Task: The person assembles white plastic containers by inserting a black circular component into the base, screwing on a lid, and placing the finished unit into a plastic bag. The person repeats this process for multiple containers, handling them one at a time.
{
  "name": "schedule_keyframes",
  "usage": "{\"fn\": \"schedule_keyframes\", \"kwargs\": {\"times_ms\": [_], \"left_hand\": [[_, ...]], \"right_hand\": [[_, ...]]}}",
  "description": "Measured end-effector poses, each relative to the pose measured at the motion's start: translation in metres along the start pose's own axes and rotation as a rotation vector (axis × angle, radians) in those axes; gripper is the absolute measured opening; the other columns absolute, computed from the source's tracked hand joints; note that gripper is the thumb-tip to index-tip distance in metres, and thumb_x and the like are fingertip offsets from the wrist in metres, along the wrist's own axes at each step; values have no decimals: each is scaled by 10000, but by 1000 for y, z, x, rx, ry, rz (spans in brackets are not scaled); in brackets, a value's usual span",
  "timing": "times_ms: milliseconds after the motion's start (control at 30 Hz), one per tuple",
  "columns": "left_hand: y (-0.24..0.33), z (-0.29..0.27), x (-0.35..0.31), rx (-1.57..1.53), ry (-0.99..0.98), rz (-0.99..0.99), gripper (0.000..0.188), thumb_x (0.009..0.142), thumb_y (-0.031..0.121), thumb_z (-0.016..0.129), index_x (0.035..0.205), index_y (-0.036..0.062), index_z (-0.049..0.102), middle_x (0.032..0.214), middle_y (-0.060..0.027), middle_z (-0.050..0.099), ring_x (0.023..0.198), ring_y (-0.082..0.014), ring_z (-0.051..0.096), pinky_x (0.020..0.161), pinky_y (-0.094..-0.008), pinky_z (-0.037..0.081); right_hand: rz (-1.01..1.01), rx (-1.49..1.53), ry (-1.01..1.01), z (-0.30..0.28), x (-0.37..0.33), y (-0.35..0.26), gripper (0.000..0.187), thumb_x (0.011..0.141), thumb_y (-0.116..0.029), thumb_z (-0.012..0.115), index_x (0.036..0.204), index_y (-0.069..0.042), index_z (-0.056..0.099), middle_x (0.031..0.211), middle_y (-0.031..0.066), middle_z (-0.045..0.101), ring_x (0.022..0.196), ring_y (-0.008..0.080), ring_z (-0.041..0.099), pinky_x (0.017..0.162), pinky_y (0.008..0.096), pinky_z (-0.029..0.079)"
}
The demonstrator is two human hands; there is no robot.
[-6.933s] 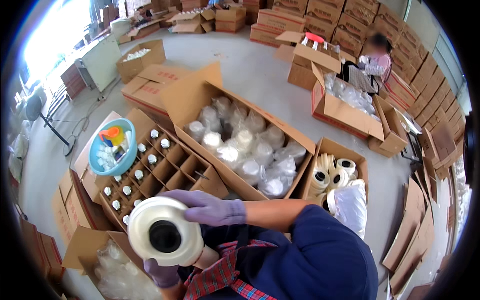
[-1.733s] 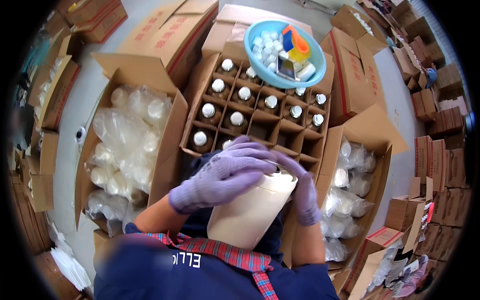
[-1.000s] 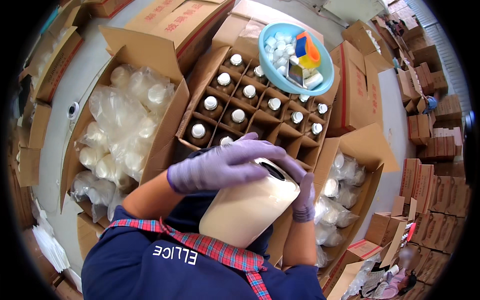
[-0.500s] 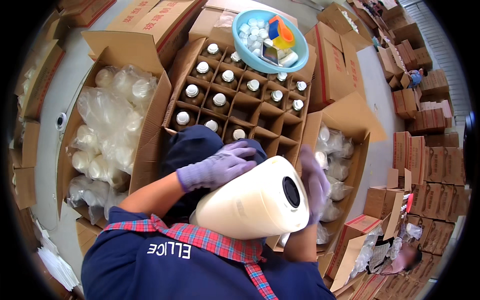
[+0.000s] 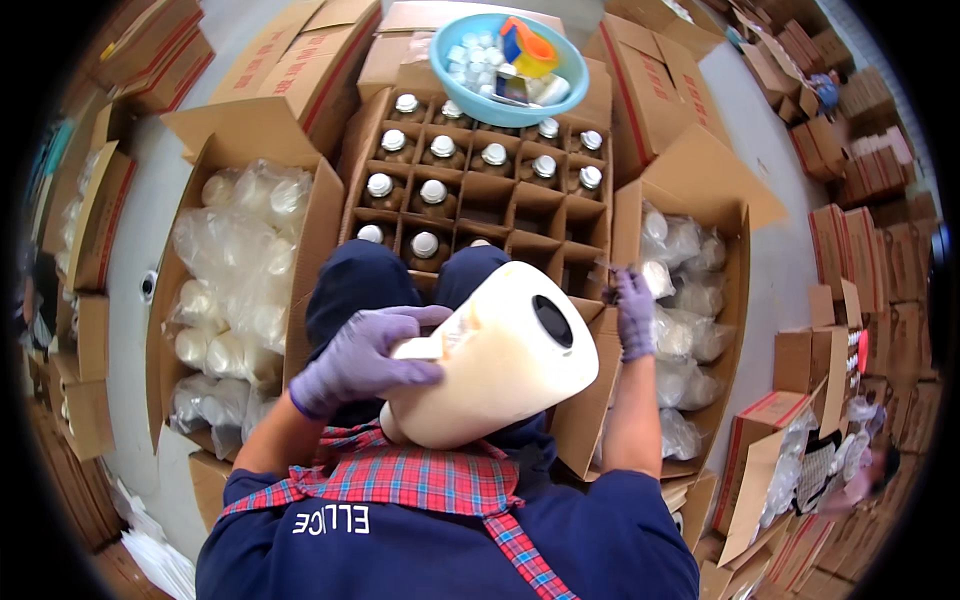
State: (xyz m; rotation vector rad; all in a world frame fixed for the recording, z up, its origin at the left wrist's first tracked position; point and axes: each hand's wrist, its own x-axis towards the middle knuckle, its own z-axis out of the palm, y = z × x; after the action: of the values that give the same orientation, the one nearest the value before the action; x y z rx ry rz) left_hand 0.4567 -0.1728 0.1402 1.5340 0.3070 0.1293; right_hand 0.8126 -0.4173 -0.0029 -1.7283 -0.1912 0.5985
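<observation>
Container [image 5: 500, 385], cream-coloured and tilted, is held over the lap, its black-rimmed opening turned toward 2 o'clock. Its projecting handle [image 5: 417, 348] is clasped at 9 o'clock between thumb and fingers of the gloved left hand [image 5: 360, 365]. Between 2 and 3 o'clock, a small dark object [image 5: 608, 290] is met by the fingertips of the gloved right hand [image 5: 633, 310]; whether it is gripped cannot be told. At 12 o'clock, capped bottles [image 5: 433, 195] are held in a divided carton [image 5: 535, 212], its far edge overlapped by a blue basin [image 5: 500, 113].
</observation>
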Motion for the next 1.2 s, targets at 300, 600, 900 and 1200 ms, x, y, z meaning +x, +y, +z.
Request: {"fn": "schedule_keyframes", "kwargs": {"times_ms": [300,600,900,1200], "left_hand": [[-34,-12,57,-501,-693,-212,335,645,135,943,758,-6,661,1394,-292,568,1251,-292,573,1041,-405,446],[-77,21,109,-568,-1107,-214,426,641,267,955,742,11,631,891,-106,712,1082,-236,630,844,-352,511],[-35,23,69,-317,-812,-271,584,637,367,945,985,-46,724,1021,-108,738,1026,-202,688,895,-330,539],[0,68,-58,627,99,288,559,626,345,929,683,30,471,1154,-255,697,995,-392,723,809,-376,593]], "right_hand": [[-1516,-903,-609,25,-198,-221,336,725,-189,722,1039,-76,678,1023,85,621,956,255,658,855,409,572],[-1593,-1005,-932,33,-234,-242,231,841,-166,649,1015,-24,699,1171,135,654,1150,272,632,1015,403,558],[-1367,-1039,-1014,31,-229,-230,248,760,-265,722,882,-69,633,866,78,624,712,203,637,592,338,570],[-74,-494,-397,9,-232,-144,164,978,-156,613,901,-11,600,772,99,670,672,205,652,616,316,503]]}}
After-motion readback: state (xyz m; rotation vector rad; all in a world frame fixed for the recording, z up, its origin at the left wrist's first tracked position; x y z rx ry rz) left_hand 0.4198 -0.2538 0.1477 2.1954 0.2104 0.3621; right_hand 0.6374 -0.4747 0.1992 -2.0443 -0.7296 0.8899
